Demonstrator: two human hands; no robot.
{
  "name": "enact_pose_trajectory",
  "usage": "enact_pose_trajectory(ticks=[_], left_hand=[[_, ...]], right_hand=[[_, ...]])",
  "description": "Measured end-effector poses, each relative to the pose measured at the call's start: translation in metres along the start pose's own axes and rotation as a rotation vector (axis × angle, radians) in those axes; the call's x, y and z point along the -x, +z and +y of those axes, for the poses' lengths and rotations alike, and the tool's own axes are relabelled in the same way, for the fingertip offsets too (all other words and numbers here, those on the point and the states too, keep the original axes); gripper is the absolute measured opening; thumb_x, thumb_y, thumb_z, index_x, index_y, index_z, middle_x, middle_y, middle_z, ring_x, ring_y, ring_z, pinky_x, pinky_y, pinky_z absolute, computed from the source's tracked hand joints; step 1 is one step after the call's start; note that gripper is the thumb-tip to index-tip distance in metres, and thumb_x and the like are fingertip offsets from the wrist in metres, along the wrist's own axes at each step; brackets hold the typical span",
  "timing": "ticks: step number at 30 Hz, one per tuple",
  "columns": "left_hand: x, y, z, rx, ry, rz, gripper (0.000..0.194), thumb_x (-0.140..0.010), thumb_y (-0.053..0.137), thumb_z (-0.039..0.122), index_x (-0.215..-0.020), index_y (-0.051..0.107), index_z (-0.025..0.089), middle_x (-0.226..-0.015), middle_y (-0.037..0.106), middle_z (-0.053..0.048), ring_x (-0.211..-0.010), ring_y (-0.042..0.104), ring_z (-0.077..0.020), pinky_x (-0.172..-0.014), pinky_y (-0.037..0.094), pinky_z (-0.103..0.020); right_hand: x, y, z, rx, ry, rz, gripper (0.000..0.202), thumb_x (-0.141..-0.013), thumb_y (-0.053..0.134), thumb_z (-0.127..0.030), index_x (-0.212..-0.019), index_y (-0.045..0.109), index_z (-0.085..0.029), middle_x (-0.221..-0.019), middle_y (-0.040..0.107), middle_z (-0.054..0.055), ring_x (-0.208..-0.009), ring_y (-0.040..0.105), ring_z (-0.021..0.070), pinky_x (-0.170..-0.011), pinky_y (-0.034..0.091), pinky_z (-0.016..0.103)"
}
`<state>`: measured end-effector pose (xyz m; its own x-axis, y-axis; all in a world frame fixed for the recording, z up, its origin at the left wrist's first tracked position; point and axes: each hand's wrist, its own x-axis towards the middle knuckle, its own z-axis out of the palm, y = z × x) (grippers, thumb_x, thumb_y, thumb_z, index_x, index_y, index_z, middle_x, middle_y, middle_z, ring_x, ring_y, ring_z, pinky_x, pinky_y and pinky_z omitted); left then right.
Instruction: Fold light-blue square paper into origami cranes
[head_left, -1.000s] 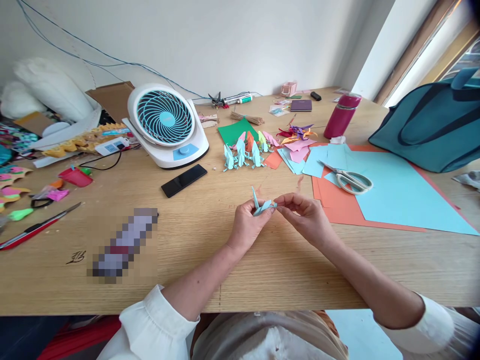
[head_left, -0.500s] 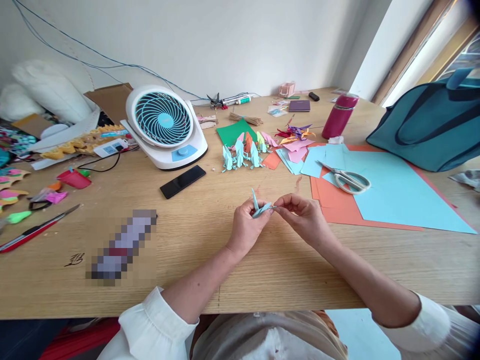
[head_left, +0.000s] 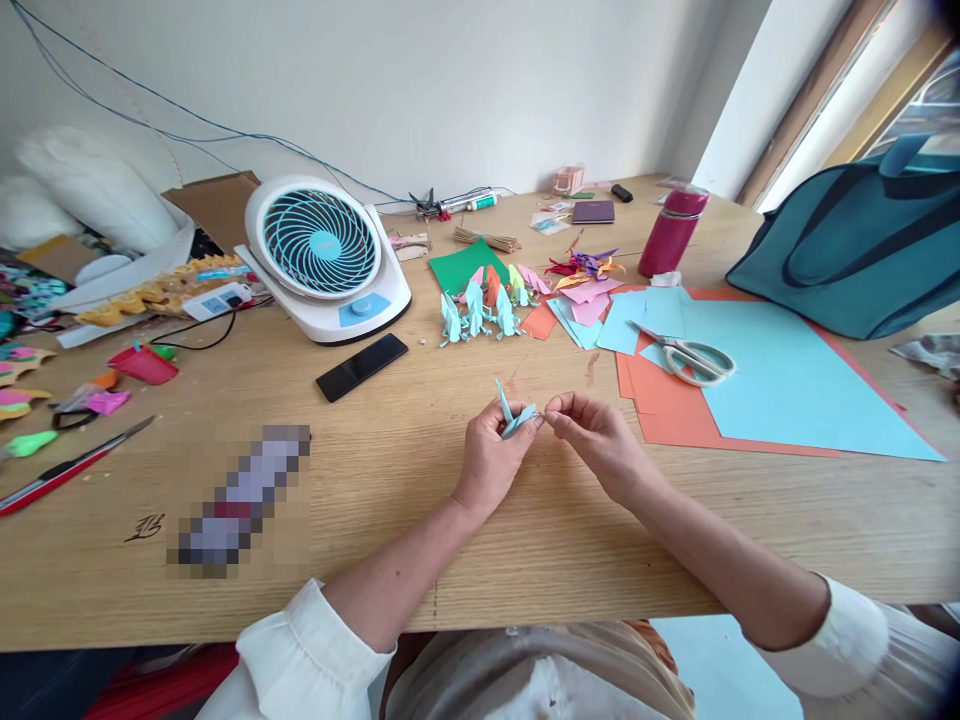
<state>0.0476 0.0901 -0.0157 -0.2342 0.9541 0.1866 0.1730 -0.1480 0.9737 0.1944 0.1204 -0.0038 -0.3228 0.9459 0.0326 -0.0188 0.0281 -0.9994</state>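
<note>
Above the wooden table, my left hand [head_left: 491,450] is closed around a small folded light-blue paper piece [head_left: 514,422], with one thin point sticking up. My right hand [head_left: 596,440] pinches at the right tip of the same piece, its thumb and index finger pressed together; the tip between them is tiny. Beyond the hands stand several folded paper figures [head_left: 480,310], light blue in front, with pink, orange and yellow-green ones behind.
White-handled scissors [head_left: 697,362] lie on large blue sheets [head_left: 802,380] over orange ones at the right. A fan [head_left: 322,250], black phone [head_left: 361,367] and knife [head_left: 75,465] are at the left. A magenta bottle [head_left: 673,235] and teal bag [head_left: 847,250] stand at the back right.
The view has shifted slightly. My right hand's fingertips have drawn a little away from my left hand's; the blue piece stays in my left hand.
</note>
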Motion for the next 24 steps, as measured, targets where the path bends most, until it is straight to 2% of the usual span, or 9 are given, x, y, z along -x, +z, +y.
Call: enact_pose_trajectory(ticks=[3, 8, 13, 17, 24], left_hand=[[0.0, 0.0, -0.001, 0.006, -0.008, -0.014, 0.022, -0.078, 0.073, 0.037, -0.077, 0.068, 0.016, -0.065, 0.056, 0.003, -0.059, 0.043, -0.0095, -0.059, 0.036, -0.023], [-0.001, 0.0, -0.003, 0.049, -0.031, -0.026, 0.026, -0.078, 0.075, 0.04, -0.08, 0.07, 0.015, -0.065, 0.057, 0.003, -0.059, 0.044, -0.0095, -0.059, 0.036, -0.023], [-0.002, 0.001, -0.003, 0.06, -0.048, -0.002, 0.023, -0.075, 0.076, 0.038, -0.077, 0.069, 0.016, -0.064, 0.058, 0.003, -0.058, 0.044, -0.0097, -0.059, 0.036, -0.023], [-0.001, 0.003, -0.004, 0.065, -0.045, -0.003, 0.022, -0.076, 0.075, 0.036, -0.076, 0.068, 0.016, -0.067, 0.06, 0.002, -0.06, 0.046, -0.0101, -0.06, 0.037, -0.023], [-0.002, 0.002, -0.001, -0.004, 0.008, -0.032, 0.022, -0.078, 0.073, 0.037, -0.074, 0.067, 0.016, -0.067, 0.059, 0.003, -0.06, 0.046, -0.0103, -0.061, 0.037, -0.023]], right_hand=[[0.002, 0.001, 0.0, -0.032, 0.031, -0.018, 0.038, -0.078, 0.07, -0.057, -0.078, 0.061, -0.019, -0.067, 0.05, -0.002, -0.064, 0.043, 0.0123, -0.058, 0.036, 0.026], [0.002, 0.003, 0.0, -0.068, 0.015, 0.016, 0.038, -0.075, 0.073, -0.055, -0.08, 0.064, -0.019, -0.074, 0.057, 0.0, -0.068, 0.051, 0.0128, -0.066, 0.042, 0.027], [0.0, 0.003, 0.002, -0.022, 0.039, 0.026, 0.042, -0.075, 0.072, -0.06, -0.077, 0.064, -0.019, -0.071, 0.058, 0.001, -0.067, 0.052, 0.0143, -0.063, 0.042, 0.028], [-0.001, 0.004, 0.007, 0.013, 0.052, 0.021, 0.045, -0.077, 0.067, -0.064, -0.075, 0.061, -0.019, -0.066, 0.055, 0.0, -0.063, 0.048, 0.0135, -0.057, 0.038, 0.027], [-0.002, 0.004, 0.011, 0.083, -0.007, 0.008, 0.048, -0.082, 0.059, -0.067, -0.076, 0.056, -0.02, -0.065, 0.052, -0.002, -0.06, 0.044, 0.0124, -0.057, 0.035, 0.027]])
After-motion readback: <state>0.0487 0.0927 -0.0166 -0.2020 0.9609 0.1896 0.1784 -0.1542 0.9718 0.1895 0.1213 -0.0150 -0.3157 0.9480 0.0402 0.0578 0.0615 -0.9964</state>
